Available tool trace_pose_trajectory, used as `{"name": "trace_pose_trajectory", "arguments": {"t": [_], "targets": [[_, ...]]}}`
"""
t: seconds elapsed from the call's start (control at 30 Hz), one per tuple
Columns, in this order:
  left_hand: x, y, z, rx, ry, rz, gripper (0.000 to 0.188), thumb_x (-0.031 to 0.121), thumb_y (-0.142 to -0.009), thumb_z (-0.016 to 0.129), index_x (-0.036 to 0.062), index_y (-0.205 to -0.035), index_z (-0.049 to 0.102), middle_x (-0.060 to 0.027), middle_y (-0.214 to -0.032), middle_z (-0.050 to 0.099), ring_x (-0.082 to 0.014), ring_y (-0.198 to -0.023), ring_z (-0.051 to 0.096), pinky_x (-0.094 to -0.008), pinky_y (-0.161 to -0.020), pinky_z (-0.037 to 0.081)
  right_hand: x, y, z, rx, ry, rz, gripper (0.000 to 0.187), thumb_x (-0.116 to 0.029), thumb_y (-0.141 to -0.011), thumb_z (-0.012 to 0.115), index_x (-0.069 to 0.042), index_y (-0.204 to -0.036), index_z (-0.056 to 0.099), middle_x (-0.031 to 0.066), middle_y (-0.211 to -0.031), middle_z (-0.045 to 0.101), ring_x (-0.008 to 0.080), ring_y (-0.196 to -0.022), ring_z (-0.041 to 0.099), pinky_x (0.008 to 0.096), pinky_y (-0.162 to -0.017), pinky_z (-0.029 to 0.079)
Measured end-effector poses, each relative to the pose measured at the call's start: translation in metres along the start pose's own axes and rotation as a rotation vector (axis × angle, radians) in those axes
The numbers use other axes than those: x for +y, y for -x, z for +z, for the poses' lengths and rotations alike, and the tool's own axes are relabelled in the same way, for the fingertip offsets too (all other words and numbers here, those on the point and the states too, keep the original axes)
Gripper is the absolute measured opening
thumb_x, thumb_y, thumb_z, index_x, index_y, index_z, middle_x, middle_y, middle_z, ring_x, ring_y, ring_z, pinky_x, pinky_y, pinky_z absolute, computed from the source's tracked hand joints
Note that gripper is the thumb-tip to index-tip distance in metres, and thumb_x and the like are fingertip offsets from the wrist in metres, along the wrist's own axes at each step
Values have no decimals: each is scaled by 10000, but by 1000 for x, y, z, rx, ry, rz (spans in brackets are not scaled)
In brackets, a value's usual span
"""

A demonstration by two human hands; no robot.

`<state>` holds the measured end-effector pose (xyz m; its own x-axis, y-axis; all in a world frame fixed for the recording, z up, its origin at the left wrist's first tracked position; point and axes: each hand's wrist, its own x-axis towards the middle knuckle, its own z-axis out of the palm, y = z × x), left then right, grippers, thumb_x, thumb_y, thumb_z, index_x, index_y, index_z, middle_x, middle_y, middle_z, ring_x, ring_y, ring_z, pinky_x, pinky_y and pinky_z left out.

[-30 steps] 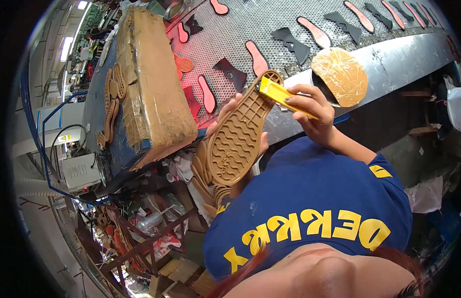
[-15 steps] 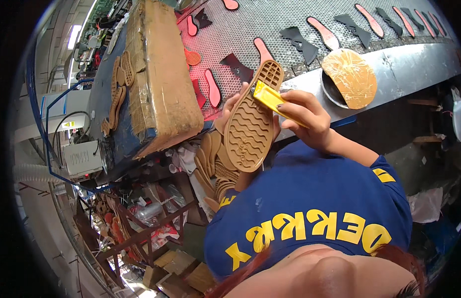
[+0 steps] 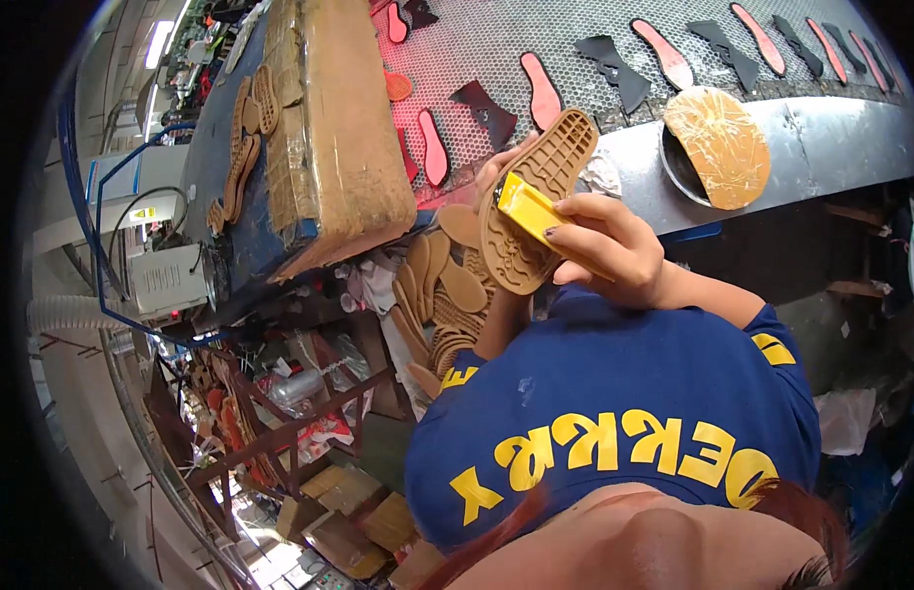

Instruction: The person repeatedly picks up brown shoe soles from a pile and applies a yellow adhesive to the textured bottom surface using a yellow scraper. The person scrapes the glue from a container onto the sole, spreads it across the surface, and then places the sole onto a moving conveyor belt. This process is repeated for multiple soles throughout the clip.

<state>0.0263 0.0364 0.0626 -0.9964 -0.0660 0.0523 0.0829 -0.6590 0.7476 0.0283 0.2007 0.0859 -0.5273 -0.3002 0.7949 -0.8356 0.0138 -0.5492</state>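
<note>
A tan shoe sole (image 3: 555, 162) with a moulded tread is held up in front of my chest, tread side facing up and tilted. My left hand (image 3: 489, 169) grips it from behind at its left edge; most of that hand is hidden by the sole. My right hand (image 3: 619, 254) is closed around a flat yellow tool (image 3: 528, 211), thumb and fingers pinching its sides. The tool's dark end rests at or just above the sole's left edge; contact is hard to tell. Its exact kind does not show.
Red insoles (image 3: 542, 90) and black cut pieces (image 3: 485, 113) lie on a mesh conveyor (image 3: 565, 20) ahead. A round tan lid (image 3: 718, 147) covers part of a metal bowl on the ledge. More soles (image 3: 457, 290) are piled at left below a taped cardboard box (image 3: 349, 147).
The sole has tipped and looks shorter, its gridded end now further right. The yellow tool sits lower along the sole, near its middle. The view has shifted slightly.
</note>
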Motion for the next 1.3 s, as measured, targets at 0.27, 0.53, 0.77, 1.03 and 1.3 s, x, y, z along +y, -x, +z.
{"name": "trace_pose_trajectory", "arguments": {"t": [0.27, 0.53, 0.77, 1.03, 1.3], "targets": [[-11, 7, -6, -85, -301, 43, 410, 271, -1000, 418, 6, -1312, 394, -200, -1335, 489, -281, -1246, 499, -397, -1064, 419, -1, 1, -1, -64, -39, -46, 405, -286, -801, 745, 12, -1041, 614, 197, -1069, 560, 277, -765, 678, 326, -641, 568], [-21, 11, -15, -125, 54, -198, 430, 332, -1011, 350, 33, -1312, 419, -179, -1352, 484, -279, -1270, 472, -417, -1096, 374, 5, 0, -2, -132, -109, -92, 356, -272, -840, 718, 10, -1032, 616, 199, -1069, 567, 277, -783, 673, 327, -640, 569], [-37, 9, -18, -40, 323, -434, 463, 386, -1020, 291, 58, -1311, 440, -160, -1367, 480, -277, -1291, 449, -435, -1124, 335, 10, -2, -16, -283, -147, -72, 359, -295, -901, 653, 19, -1067, 602, 221, -1130, 560, 322, -911, 653, 369, -751, 557], [-38, 3, -7, -287, -275, -157, 525, 414, -954, 403, 93, -1369, 379, -112, -1356, 487, -261, -1320, 416, -441, -1159, 279, 20, -11, -33, -309, -210, -19, 248, -115, -835, 701, -9, -1025, 581, 183, -1117, 589, 313, -935, 647, 382, -790, 548], [-51, -23, -45, -27, 129, 26, 696, 540, -913, 541, 40, -1372, 389, -195, -1311, 491, -268, -1027, 611, -403, -876, 546, 44, -1, -40, 285, -346, 353, 189, 21, -834, 689, -6, -975, 565, 132, -1101, 573, 200, -1003, 599, 332, -892, 492]]}}
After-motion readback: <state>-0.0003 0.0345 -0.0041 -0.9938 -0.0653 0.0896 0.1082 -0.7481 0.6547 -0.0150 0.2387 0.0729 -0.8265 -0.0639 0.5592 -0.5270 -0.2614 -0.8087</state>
